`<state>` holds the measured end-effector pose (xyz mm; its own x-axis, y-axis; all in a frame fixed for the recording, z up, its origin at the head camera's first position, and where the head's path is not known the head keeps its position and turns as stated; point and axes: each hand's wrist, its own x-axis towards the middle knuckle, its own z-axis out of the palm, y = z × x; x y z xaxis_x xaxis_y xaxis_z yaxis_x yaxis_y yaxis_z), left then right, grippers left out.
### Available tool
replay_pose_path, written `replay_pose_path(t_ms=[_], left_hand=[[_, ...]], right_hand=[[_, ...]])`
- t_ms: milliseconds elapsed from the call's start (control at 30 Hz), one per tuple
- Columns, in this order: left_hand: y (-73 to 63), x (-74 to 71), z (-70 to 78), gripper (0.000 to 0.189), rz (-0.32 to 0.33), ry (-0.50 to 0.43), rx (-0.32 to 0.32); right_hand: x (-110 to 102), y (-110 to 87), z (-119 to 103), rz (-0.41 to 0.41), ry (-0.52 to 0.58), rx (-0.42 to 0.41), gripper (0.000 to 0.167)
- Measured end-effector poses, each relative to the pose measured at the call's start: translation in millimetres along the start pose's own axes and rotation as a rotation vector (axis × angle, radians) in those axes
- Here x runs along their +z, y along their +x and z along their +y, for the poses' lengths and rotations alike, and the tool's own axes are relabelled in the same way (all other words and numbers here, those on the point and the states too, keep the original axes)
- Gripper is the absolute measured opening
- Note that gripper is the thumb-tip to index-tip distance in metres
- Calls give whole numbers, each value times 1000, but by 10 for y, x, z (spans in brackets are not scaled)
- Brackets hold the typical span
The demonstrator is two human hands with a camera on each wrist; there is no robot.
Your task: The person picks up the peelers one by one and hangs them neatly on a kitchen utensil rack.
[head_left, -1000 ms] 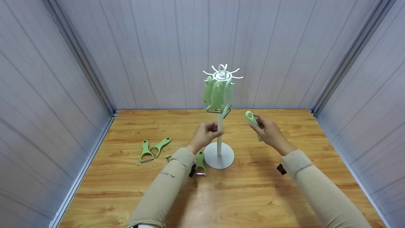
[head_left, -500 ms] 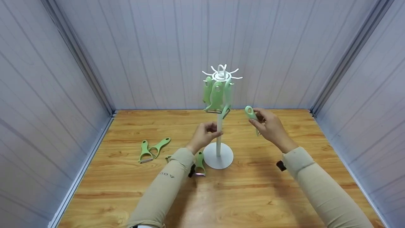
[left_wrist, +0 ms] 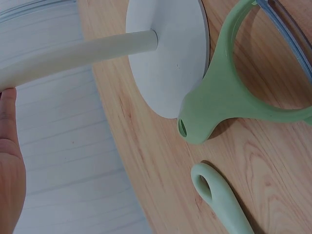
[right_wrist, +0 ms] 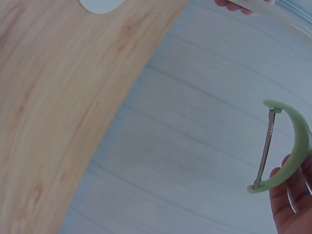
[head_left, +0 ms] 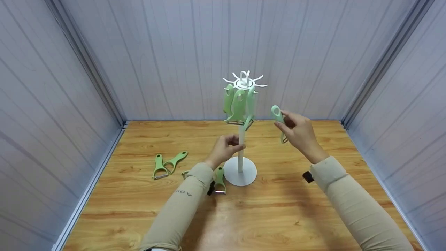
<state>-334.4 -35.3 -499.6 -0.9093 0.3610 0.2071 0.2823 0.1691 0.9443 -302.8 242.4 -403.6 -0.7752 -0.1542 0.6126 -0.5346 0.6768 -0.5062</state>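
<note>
Right of the white hook stand (head_left: 241,158), w/ a gap btwn, R hand (head_left: 301,131) holds a pale-green Y-peeler (head_left: 279,118) pinched btwn thumb & fingers, loop end up, blade end down. Vs. 1 s ago, hand + peeler are higher: handle loop now shows against the far wall (head_left: 174,52), prev. over the counter (head_left: 278,216); blade end is easier to see below the fingers.

L hand (head_left: 223,150) grips the stand post, thumb & fingers around it, same spot as bef. Stand upright, round base flat on counter, basically unmoved.

3 hung peelers unchanged, on near/left side of the hook ring (head_left: 244,83): left hung peeler (head_left: 228,101), mid hung peeler (head_left: 238,108), right hung peeler (head_left: 250,103). Far & right hooks are bare.

Counter peelers also same pos.: far-left pair, i.e. outer peeler (head_left: 159,163) & slanted peeler (head_left: 179,158), close together; 1 peeler (head_left: 185,173) mostly hidden by L sleeve (head_left: 188,198); base-side peeler (head_left: 220,178) just left of the base, contact unclear.
</note>
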Motion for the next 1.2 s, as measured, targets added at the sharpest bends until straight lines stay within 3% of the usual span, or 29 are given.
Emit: replay_pose_path(t_ms=[400,1200], left_hand=[[7,-1,4,14,2,-1,6],[-1,-3,-9,16,9,19,9]], right_hand=[[-70,155,-170,73,26,-89,33],[-243,397,-569,120,110,-150,35]])
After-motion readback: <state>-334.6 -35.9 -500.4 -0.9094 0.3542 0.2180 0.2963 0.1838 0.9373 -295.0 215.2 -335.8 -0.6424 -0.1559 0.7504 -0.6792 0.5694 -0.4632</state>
